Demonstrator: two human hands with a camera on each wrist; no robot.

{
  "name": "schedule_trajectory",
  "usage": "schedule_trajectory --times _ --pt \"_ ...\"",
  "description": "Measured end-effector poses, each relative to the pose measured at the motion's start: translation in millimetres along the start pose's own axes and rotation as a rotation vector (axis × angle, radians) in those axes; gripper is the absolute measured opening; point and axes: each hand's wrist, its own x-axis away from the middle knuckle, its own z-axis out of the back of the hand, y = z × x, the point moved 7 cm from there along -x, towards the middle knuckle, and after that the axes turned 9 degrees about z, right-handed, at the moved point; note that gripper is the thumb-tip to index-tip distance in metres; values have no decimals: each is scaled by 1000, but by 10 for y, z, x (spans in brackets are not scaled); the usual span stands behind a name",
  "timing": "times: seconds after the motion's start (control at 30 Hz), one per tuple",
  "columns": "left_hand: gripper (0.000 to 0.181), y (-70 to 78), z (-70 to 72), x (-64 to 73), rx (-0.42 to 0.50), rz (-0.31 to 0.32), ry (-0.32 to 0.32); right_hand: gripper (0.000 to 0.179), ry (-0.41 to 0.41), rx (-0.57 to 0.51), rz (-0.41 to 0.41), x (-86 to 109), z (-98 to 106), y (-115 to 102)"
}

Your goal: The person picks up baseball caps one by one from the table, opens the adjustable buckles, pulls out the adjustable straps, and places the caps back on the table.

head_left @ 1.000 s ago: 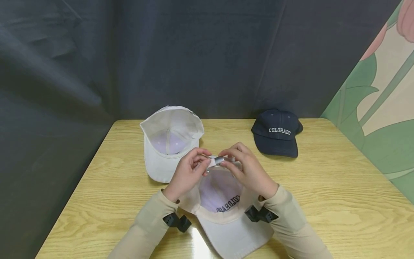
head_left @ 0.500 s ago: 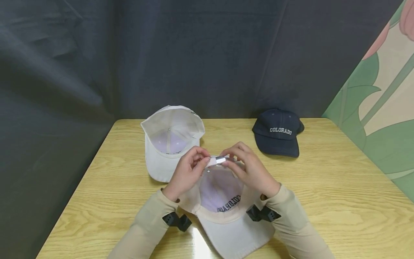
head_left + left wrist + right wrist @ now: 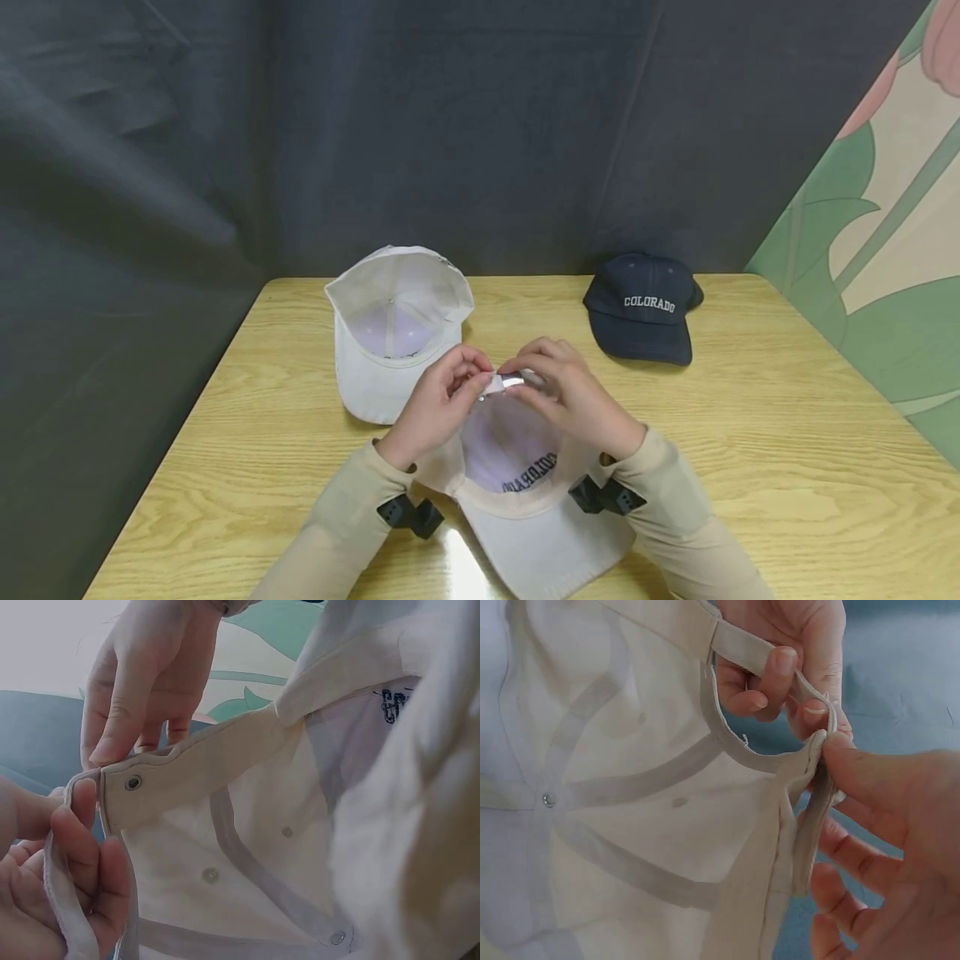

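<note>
A cream cap (image 3: 543,546) lies with its inside facing up and its brim toward me; dark COLORADO lettering shows reversed inside it. At its back edge my left hand (image 3: 433,408) pinches the cap's strap (image 3: 742,651) between thumb and fingers. Opposite it, my right hand (image 3: 577,396) pinches the band beside a silver buckle (image 3: 512,380), thumb below and fingers above. In the right wrist view the strap loops between both hands' fingertips. A metal eyelet (image 3: 133,782) shows on the band near the right thumb in the left wrist view.
A white cap (image 3: 375,387) rests open side toward me at the back left of the wooden table (image 3: 787,433). At the back right stands a navy COLORADO cap (image 3: 639,312). A dark curtain (image 3: 465,142) hangs behind the table.
My right fingers have moved left, closer to my left fingertips, and now cover more of the band by the buckle. The buckle has dropped slightly. The caps stay in place.
</note>
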Motion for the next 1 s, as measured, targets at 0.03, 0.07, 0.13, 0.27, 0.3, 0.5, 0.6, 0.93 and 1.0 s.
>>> schedule_trajectory --times 0.03,0.07,0.13,0.27,0.3,0.5,0.6,0.93,1.0 --pt "11 3 3 2 -1 -1 2 19 8 -2 7 -3 7 -4" --pt "11 9 6 5 -4 -4 4 19 15 -3 12 -5 15 -7" --pt "11 23 10 10 -8 -12 8 18 23 -6 20 -5 34 -8" --pt "10 49 22 17 -17 -27 17 19 26 -13 22 -6 71 -9" --pt "10 54 23 18 -16 -29 18 19 26 -17 21 -6 78 -7" --pt "9 62 26 16 -16 -20 22 19 22 -36 5 -1 88 6" --pt "9 55 28 10 -20 -16 31 19 20 -31 6 1 83 13" --pt "10 36 2 13 -39 2 14 20 -27 -81 -43 1 65 28" --pt "11 32 -4 13 -51 5 4 20 -38 -100 -58 4 65 43"
